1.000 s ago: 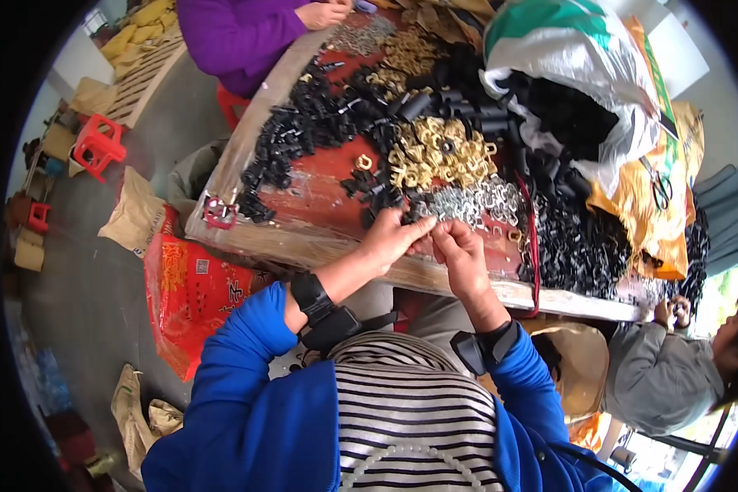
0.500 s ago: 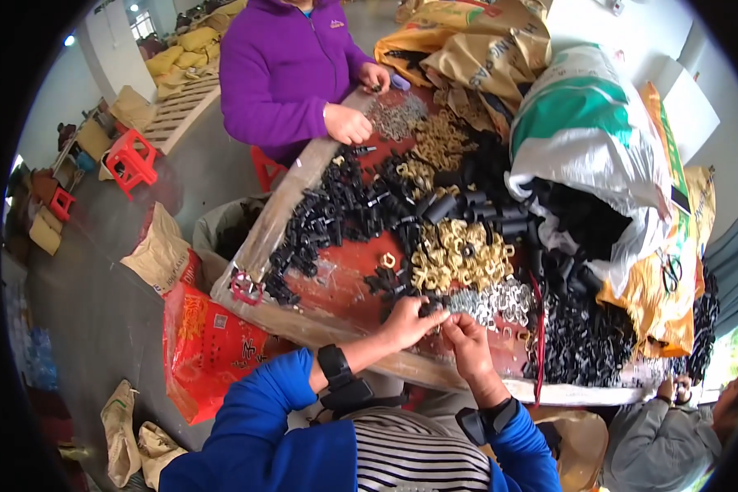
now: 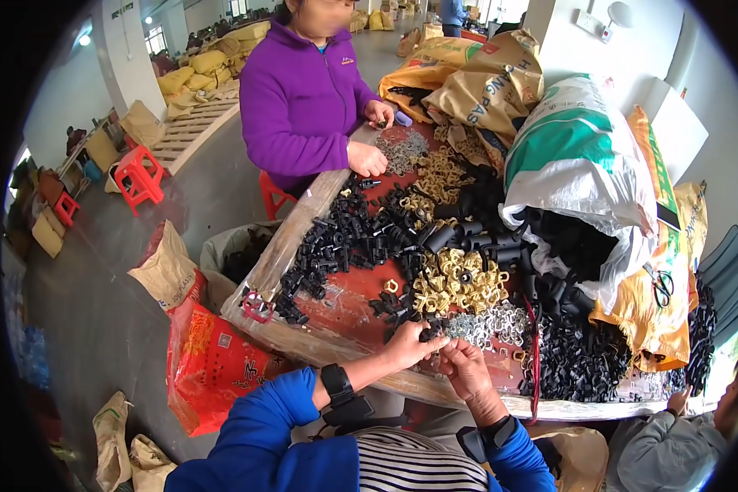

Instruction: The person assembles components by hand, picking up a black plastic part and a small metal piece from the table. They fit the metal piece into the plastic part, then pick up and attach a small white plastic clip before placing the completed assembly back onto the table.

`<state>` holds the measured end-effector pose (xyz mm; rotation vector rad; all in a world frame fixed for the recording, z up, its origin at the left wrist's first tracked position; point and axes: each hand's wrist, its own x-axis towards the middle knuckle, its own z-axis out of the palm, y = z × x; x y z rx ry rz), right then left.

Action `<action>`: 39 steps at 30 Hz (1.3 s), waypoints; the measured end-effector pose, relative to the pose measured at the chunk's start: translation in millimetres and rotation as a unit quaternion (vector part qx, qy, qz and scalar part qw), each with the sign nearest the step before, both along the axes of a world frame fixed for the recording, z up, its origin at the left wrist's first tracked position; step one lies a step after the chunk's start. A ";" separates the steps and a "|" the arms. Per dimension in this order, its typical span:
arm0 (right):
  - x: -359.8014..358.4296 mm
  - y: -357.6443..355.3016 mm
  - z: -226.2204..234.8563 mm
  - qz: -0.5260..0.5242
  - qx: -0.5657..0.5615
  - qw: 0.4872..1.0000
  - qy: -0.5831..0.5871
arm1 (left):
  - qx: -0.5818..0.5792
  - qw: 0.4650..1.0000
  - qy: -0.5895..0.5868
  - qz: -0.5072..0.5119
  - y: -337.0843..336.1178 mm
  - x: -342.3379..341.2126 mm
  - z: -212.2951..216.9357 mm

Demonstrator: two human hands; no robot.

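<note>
Close to the table's near edge, my left hand (image 3: 410, 348) is closed on a small black plastic part (image 3: 429, 332). My right hand (image 3: 467, 369) meets it with thumb and fingertips pinched together; whatever lies between them is too small to make out. Just beyond my fingers is a pile of silver metal pieces (image 3: 490, 325). Behind that sits a heap of gold-coloured metal rings (image 3: 459, 283). Some black plastic pieces (image 3: 392, 307) lie left of the heap, with one loose gold nut-like ring (image 3: 391, 286) beside them.
A person in a purple jacket (image 3: 303, 107) handles small parts across the red-topped table (image 3: 348, 307). Black parts (image 3: 336, 238) spread along its left side. A white-and-green sack (image 3: 582, 156) spills black tubes at right. Scissors (image 3: 661, 287) rest on an orange sack; another person (image 3: 672, 443) works lower right.
My view has tilted up a little, so the table appears lower in the picture. Both hands stay together over the same spot with their grip little altered.
</note>
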<state>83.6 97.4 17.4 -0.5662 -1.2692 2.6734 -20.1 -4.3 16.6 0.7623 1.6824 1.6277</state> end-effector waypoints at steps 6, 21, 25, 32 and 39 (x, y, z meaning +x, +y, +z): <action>7.2 -8.3 -4.7 -0.038 0.072 0.996 0.027 | 0.026 0.999 -0.041 0.009 -3.2 10.9 -5.0; -1.1 -6.3 -1.7 -0.089 0.104 0.990 -0.019 | 0.073 0.975 -0.211 0.024 4.4 11.3 -12.8; -8.3 1.2 -11.8 -0.086 0.055 0.995 -0.018 | 0.067 0.964 -0.255 0.034 12.1 1.4 -14.2; -18.3 6.3 -11.4 -0.119 -0.009 0.992 -0.051 | 0.023 0.973 -0.228 0.005 13.6 -12.6 -22.0; -6.9 6.9 -13.4 -0.111 0.101 0.988 -0.045 | -0.019 0.980 -0.198 0.012 9.8 -14.5 -20.6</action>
